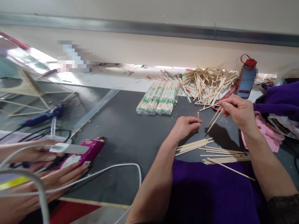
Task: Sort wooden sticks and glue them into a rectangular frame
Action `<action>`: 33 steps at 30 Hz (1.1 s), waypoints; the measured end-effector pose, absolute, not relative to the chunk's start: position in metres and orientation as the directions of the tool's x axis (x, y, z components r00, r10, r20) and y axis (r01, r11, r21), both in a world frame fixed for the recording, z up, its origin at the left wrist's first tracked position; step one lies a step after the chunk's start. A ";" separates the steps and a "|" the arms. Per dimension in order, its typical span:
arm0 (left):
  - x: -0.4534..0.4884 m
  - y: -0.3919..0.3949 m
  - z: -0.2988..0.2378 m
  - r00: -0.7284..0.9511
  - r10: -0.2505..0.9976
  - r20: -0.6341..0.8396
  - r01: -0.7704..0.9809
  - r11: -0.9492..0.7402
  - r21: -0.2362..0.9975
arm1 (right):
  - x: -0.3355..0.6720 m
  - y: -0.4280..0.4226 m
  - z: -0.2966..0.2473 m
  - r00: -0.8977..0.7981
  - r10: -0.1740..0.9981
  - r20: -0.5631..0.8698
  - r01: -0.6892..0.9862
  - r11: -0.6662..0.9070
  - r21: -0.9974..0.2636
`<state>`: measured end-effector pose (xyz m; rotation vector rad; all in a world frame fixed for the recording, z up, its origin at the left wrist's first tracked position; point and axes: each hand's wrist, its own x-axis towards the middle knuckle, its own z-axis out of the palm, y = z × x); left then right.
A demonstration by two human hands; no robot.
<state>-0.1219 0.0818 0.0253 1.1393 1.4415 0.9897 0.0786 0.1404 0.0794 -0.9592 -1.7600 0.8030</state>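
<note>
My left hand [187,127] is closed, its thumb and fingers pinching a short upright piece of wooden stick [198,115]. My right hand [238,110], to the right and slightly higher, grips a few thin wooden sticks [215,119] that point down and left in different directions. Below my hands, one group of loose sticks [193,146] lies to the left. Another group [225,159] lies to the right along the purple cloth [210,193], with one stick slanting over its edge.
Behind are plastic-wrapped chopstick packs [157,98], a heap of loose sticks [210,81] and a propped phone [247,81]. At left, another person's hands [67,177] hold a magenta device [91,152] near a white cable [112,166], a blue glue gun [46,115] and a stick frame [28,87].
</note>
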 end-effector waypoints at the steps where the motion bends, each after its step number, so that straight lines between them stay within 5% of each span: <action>1: -0.122 0.082 0.024 -0.047 0.975 -0.215 0.157 0.220 0.963 | 0.075 0.139 0.077 -0.282 0.850 0.445 0.287 0.517 -0.806; 8: -0.125 0.083 0.018 -0.038 0.986 -0.163 0.201 0.167 0.965 | 0.055 0.129 0.069 -0.478 0.748 0.461 0.331 0.640 -0.694; 12: -0.126 0.080 0.024 -0.022 0.995 -0.101 0.402 0.101 0.910 | 0.056 0.129 0.069 -0.481 0.744 0.464 0.314 0.640 -0.701; 17: -0.133 0.074 0.041 -0.022 0.987 -0.159 0.822 0.108 0.559 | 0.063 0.135 0.066 -0.389 0.793 0.469 0.297 0.590 -0.751; 20: -0.140 0.069 0.049 0.014 0.953 -0.304 0.914 0.111 0.391 | 0.066 0.138 0.066 -0.305 0.876 0.374 0.222 0.447 -0.866; 23: -0.142 0.066 0.051 0.067 0.969 -0.239 0.820 0.083 0.567 | 0.064 0.138 0.067 -0.276 0.929 0.248 0.110 0.287 -0.952; 27: -0.128 0.066 0.048 0.011 1.000 -0.018 0.335 0.014 0.942 | 0.055 0.132 0.065 -0.318 0.933 0.168 0.023 0.185 -0.983; 30: -0.111 0.068 0.043 0.172 0.984 -0.036 0.070 0.024 0.997 | 0.046 0.125 0.058 -0.336 0.925 0.179 0.036 0.202 -0.979; 33: -0.100 0.069 0.039 0.200 0.976 -0.087 -0.006 0.090 0.996 | 0.043 0.124 0.053 -0.355 0.910 0.214 0.092 0.261 -0.961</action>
